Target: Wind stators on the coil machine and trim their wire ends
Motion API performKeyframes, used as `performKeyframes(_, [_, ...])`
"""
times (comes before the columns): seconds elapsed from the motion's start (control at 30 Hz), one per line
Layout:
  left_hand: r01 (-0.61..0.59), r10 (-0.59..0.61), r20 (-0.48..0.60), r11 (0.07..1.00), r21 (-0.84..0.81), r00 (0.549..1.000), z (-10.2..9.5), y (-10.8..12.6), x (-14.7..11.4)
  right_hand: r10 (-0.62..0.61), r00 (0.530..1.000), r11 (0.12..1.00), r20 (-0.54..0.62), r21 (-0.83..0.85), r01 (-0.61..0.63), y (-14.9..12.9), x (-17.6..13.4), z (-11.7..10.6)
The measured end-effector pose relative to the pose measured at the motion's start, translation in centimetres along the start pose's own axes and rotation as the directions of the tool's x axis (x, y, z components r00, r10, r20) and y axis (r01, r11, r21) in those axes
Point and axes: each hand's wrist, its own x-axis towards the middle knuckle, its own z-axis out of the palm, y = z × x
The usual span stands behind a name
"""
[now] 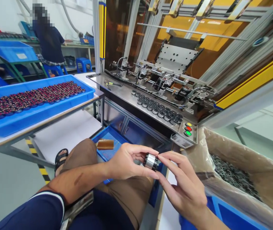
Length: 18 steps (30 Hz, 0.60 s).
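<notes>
Between both hands, above my lap, is a small round motor core (151,161) with a silver metal band and black toothed ends. My left hand (129,162) grips it from the left, thumb below and fingers above. The fingertips of my right hand (183,179) pinch its right end. Part of the core is hidden behind the fingers. Several similar cores (159,108) stand in rows on the metal worktop of the machine (127,95) ahead.
A blue tray (83,96) of wound cores rests on the left table. Button box (188,129) sits at the worktop's right corner. A plastic-lined carton (207,140) of dark parts stands at right. Pliers (113,84) lie on the worktop. A seated person (49,41) works in the back.
</notes>
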Motion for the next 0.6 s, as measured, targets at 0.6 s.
performKeyframes(0.6, [0.11,-0.109,0.09,0.994,-0.006,0.99,-0.29,-0.17,-0.16,-0.135,0.989,0.974,0.057,-0.177,0.143,-0.03,-0.29,-0.29])
